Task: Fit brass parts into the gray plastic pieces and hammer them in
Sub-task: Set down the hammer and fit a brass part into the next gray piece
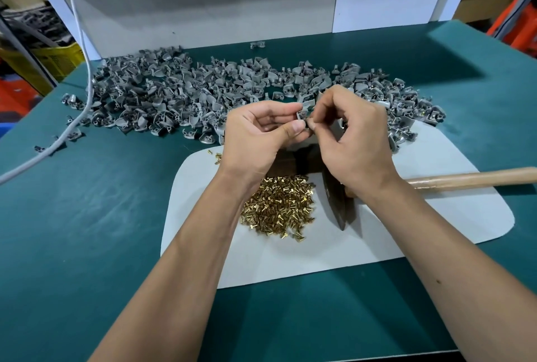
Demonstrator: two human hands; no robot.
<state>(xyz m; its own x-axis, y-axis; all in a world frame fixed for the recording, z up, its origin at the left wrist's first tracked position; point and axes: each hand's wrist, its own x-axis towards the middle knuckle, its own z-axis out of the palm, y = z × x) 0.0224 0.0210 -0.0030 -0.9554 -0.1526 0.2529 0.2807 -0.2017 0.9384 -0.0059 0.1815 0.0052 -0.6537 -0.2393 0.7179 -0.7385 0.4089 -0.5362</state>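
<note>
Brass parts (277,206): loose heap on the white mat (406,231) nearest you, many left to fit; hammer (465,178) lies just beside, unheld, so no striking is under way

Your left hand (255,135) pinches one gray plastic piece (305,110) above the mat; your right hand (351,129) pinches something small against it, likely a brass part, too small to confirm; fitting step, judged

Gray plastic pieces (203,91): broad pile on the green table (87,216) beyond, brass glinting in a few at far right; bulk of the job appears outstanding
</note>
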